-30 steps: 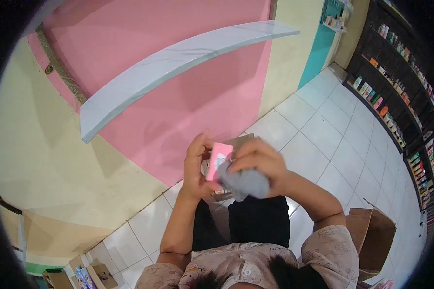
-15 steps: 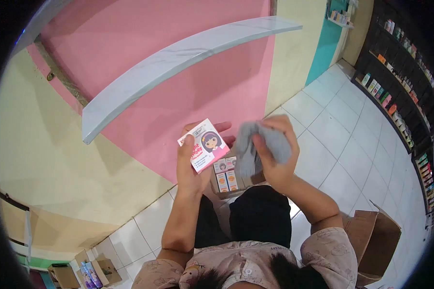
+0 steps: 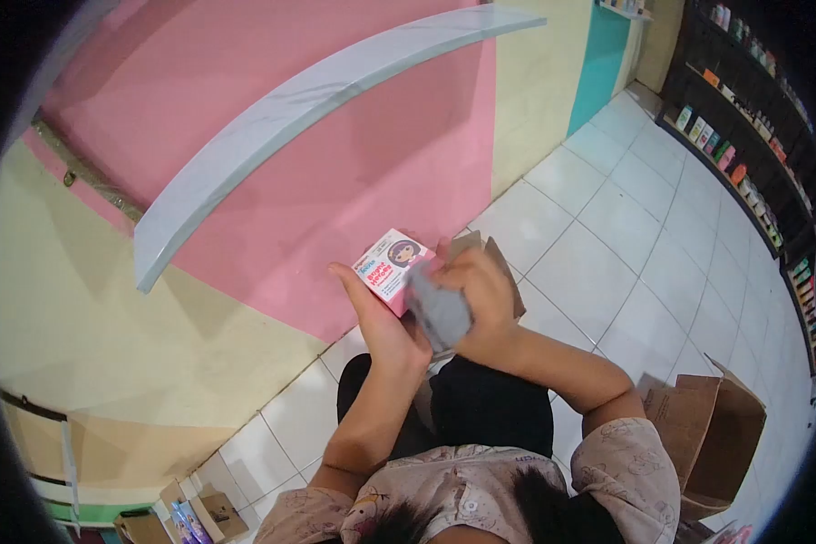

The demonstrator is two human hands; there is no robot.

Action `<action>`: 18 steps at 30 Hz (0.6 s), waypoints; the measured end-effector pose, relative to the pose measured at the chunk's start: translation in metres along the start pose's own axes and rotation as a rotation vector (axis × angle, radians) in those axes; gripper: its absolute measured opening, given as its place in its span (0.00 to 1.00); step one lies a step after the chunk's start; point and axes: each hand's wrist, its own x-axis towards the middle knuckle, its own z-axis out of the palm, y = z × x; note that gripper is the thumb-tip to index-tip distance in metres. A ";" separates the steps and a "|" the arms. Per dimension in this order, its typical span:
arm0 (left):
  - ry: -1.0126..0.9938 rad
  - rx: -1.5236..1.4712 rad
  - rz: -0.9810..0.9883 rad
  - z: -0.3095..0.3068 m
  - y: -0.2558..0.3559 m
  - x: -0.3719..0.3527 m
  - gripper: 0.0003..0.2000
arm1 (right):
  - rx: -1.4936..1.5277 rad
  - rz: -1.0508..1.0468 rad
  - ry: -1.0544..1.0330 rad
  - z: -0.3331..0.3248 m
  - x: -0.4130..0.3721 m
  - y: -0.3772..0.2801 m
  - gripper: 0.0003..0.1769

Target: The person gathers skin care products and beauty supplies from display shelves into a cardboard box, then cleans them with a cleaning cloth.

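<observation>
My left hand (image 3: pixel 383 315) holds a small pink and white box (image 3: pixel 390 263) with a cartoon face printed on it. My right hand (image 3: pixel 477 295) grips a bunched grey cloth (image 3: pixel 437 311) and presses it against the box's right side. Both hands are raised in front of my lap, above an open cardboard carton (image 3: pixel 497 263) that they mostly hide.
A grey marble counter edge (image 3: pixel 308 100) tops a pink and cream wall. White floor tiles (image 3: pixel 607 245) run right toward dark shelves of products (image 3: pixel 743 136). An open empty cardboard box (image 3: pixel 707 435) stands at lower right. Small boxes (image 3: pixel 195 519) lie at lower left.
The right hand brought the grey cloth back down from beside the box onto its side. The left hand turned the box, its printed face now angled up and left.
</observation>
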 end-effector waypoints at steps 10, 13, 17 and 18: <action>-0.003 0.217 0.173 -0.018 0.005 0.045 0.29 | 0.358 0.647 -0.045 -0.004 0.022 0.037 0.17; -0.149 0.723 0.448 -0.061 -0.016 0.061 0.27 | 0.662 1.011 -0.237 -0.007 0.021 0.046 0.18; -0.148 1.184 0.254 -0.127 -0.027 0.059 0.19 | 0.624 1.190 -0.293 0.022 -0.033 0.108 0.15; -0.118 1.242 0.221 -0.162 -0.032 0.061 0.18 | 0.607 1.243 -0.316 0.027 -0.055 0.134 0.15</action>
